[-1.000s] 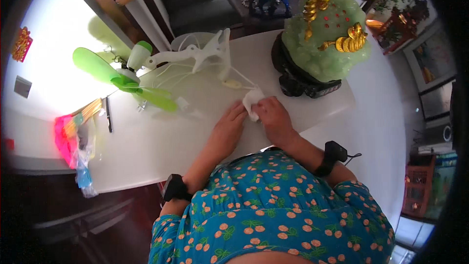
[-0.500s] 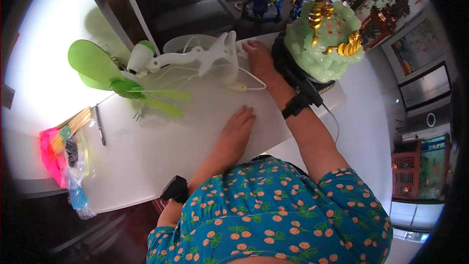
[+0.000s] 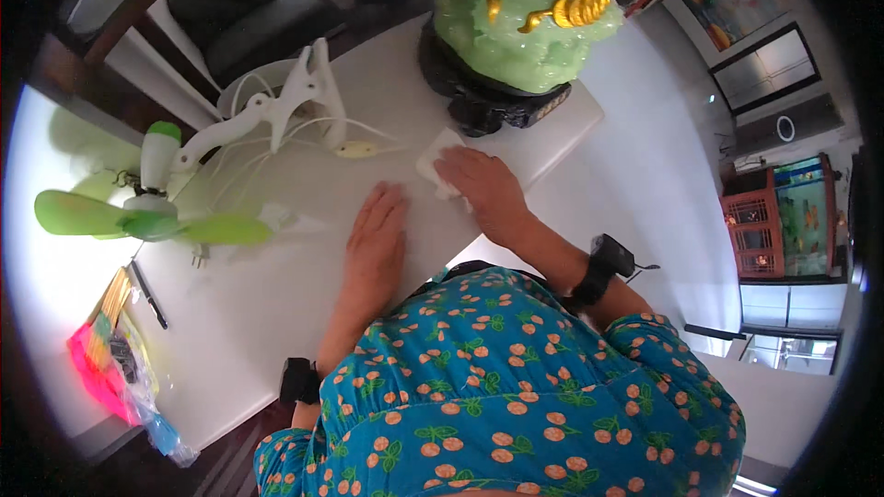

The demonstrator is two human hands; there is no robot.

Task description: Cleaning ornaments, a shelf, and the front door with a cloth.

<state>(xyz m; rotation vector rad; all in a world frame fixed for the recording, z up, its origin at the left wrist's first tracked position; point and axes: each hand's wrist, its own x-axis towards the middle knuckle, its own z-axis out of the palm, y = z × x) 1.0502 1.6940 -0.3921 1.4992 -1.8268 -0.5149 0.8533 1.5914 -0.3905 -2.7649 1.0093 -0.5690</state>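
My left hand (image 3: 374, 237) lies flat on the white tabletop (image 3: 304, 304), fingers stretched out, holding nothing. To its right, my right hand (image 3: 486, 186) presses a folded white tissue or cloth (image 3: 433, 162) against the table, its fingers closed over the near edge. Just beyond that hand stands a pale green carved stone ornament (image 3: 525, 28) with gold coils and red dots, on a dark base (image 3: 493, 103). A white clip stand (image 3: 308, 97) with a loose cable lies to the left, joined to a small fan with green blades (image 3: 221, 228).
A dark pen (image 3: 150, 297) lies at the table's left side. Near it sits a pink folding fan (image 3: 97, 377) with a clear plastic bag (image 3: 147, 391). The tabletop's right edge runs beside my right forearm. A fish tank (image 3: 801, 212) stands far right.
My right hand has drawn back toward me from beside the ornament, bringing the white tissue along. The head view has shifted, so the fan and ornament appear farther left.
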